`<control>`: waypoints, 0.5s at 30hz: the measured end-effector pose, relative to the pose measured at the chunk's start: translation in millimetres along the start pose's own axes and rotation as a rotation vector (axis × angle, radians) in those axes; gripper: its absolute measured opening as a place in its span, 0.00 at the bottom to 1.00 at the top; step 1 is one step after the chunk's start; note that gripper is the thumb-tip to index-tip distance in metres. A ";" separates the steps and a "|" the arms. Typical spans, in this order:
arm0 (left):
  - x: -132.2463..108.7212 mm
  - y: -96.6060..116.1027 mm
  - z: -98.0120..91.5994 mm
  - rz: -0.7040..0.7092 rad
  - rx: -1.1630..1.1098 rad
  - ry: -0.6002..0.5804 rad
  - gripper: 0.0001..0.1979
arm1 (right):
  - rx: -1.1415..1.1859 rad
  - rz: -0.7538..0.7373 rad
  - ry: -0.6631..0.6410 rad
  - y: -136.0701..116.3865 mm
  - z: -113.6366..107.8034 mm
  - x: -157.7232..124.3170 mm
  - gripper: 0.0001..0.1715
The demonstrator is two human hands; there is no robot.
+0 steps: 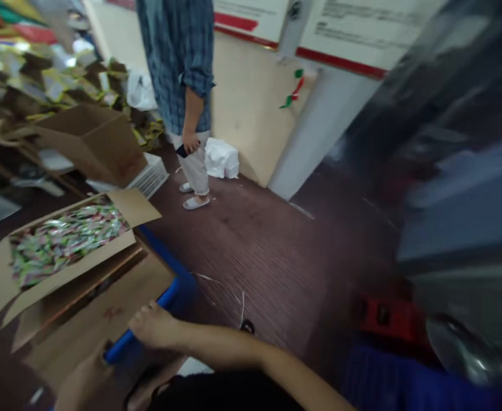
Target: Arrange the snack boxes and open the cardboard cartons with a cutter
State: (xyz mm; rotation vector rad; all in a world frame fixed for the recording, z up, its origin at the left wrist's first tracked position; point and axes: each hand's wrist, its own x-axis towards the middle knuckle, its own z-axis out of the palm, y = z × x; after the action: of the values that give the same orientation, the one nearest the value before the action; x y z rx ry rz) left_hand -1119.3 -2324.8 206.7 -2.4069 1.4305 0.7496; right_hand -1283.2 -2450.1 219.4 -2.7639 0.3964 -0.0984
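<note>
My right hand (154, 325) is wrapped round the blue handle (126, 344) of what looks like a trolley. Lower down and blurred, my left hand (83, 371) grips the same handle at its other end. Beyond the handle are cardboard boxes. An open carton (73, 268) with its flaps spread is filled with small green and pink shiny packets (71, 237). Nearer to my hands lies a flat brown cardboard surface (105, 302), with a reddish mark on it.
A person in a checked shirt (177, 68) stands ahead, holding a dark phone (183, 150). At left are an open brown box (92, 142) and many yellow-edged cartons (57, 85). A white bag (221, 158) lies by the wall; a red crate (388, 317) is at right.
</note>
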 end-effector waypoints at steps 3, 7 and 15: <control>-39.9 71.9 18.8 -0.239 0.003 -0.050 0.20 | 0.038 -0.071 -0.140 48.9 -19.6 -54.6 0.12; -59.7 191.3 22.3 -0.353 -0.018 -0.035 0.20 | 0.047 -0.177 -0.213 119.6 -49.3 -120.0 0.14; -38.7 438.1 12.7 -0.566 -0.465 0.325 0.11 | -0.014 -0.300 -0.367 284.5 -144.4 -223.5 0.12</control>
State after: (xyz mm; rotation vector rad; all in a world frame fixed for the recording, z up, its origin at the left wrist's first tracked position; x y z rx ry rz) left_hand -1519.3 -2505.2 239.6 -3.1902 0.6135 0.6085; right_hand -1588.2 -2690.2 251.8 -2.7539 -0.1135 0.3354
